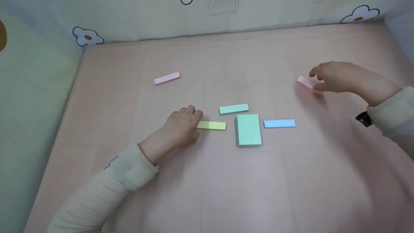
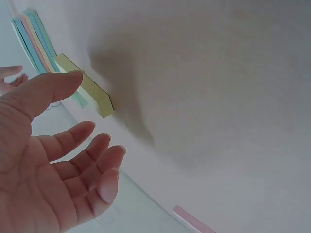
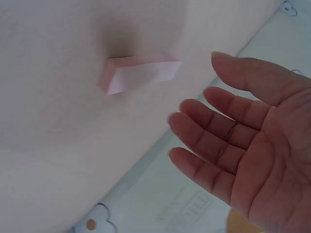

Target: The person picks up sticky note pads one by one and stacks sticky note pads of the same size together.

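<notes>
My left hand (image 1: 181, 127) is beside the left end of a narrow yellow sticky-note pad (image 1: 212, 125). The left wrist view shows its fingers loosely bent and apart, the thumb overlapping the pad's edge; contact cannot be told. At the far right, my right hand (image 1: 343, 77) hovers by a narrow pink sticky-note pad (image 1: 304, 82). In the right wrist view its fingers (image 3: 204, 128) are relaxed, with a gap to that pad. A larger block of sticky notes (image 1: 248, 129), mint on top with coloured layers, lies mid-table between a narrow mint pad (image 1: 234, 109) and a blue pad (image 1: 279, 123).
Another narrow pink pad (image 1: 167, 78) lies at the back left of the pink table surface (image 1: 239, 187). Pale curtain-like walls (image 1: 155, 19) with flower prints border the table's back and sides.
</notes>
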Demonstrator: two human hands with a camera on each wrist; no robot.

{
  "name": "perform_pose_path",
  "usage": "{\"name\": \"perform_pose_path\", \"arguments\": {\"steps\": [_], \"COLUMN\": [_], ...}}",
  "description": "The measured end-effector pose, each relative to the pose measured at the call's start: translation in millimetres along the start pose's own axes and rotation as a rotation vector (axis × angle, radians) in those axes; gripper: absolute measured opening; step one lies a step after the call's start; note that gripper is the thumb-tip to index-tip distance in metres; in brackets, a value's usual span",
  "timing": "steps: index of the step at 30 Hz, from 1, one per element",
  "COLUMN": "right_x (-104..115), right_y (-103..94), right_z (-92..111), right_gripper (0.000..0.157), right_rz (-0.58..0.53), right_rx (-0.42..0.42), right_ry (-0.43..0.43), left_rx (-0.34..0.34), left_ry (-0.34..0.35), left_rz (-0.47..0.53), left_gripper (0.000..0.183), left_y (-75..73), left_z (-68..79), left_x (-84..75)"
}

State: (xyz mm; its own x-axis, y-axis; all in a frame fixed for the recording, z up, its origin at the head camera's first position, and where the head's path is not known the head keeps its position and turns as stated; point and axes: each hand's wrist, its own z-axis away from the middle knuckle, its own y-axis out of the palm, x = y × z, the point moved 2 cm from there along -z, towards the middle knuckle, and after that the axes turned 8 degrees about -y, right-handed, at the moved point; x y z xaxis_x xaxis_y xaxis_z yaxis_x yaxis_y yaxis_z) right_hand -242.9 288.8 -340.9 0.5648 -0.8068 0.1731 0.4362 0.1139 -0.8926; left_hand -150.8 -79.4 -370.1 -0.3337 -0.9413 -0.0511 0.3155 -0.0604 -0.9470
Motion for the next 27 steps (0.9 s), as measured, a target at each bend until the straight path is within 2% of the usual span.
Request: {"name": "perform_pose_path", "arguments": {"steps": [2,4,8,11,15,21,27], "right_x": [-12,-18,-20,-20,-18,-14,-11], "right_y": [1.5,4.8,15.4,22.3,22.6,19.7,21.1], "right_z": [-6,-13,-26,-31,-38,-46,-46], "right_gripper": [0.043,0.047,0.053,0.040,0.028,0.027,0.025], "right_rz": [-0.095,-0.182,-0.275,-0.243,-0.193,-0.180,-0.171], "right_rx": [0.050,0.062,0.094,0.098,0.089,0.089,0.040], "right_ry": [0.092,0.141,0.165,0.142,0.145,0.159,0.137], "left_rx": [0.034,0.089,0.219,0.278,0.313,0.345,0.379], "left_ry": [-0.026,-0.072,-0.182,-0.219,-0.234,-0.240,-0.259], "left_rz": [0.001,-0.009,-0.028,-0.021,0.009,0.010,0.022], "left_gripper": [0.028,0.025,0.037,0.053,0.063,0.067,0.071], "left_y": [-1.1,-3.0,-5.8,-5.2,-3.3,-3.5,-1.2], "left_z": [-0.3,-0.1,1.4,0.6,-2.7,-10.7,-16.6], "left_x": [6.8,16.7,40.3,52.9,60.7,64.7,66.9]}}
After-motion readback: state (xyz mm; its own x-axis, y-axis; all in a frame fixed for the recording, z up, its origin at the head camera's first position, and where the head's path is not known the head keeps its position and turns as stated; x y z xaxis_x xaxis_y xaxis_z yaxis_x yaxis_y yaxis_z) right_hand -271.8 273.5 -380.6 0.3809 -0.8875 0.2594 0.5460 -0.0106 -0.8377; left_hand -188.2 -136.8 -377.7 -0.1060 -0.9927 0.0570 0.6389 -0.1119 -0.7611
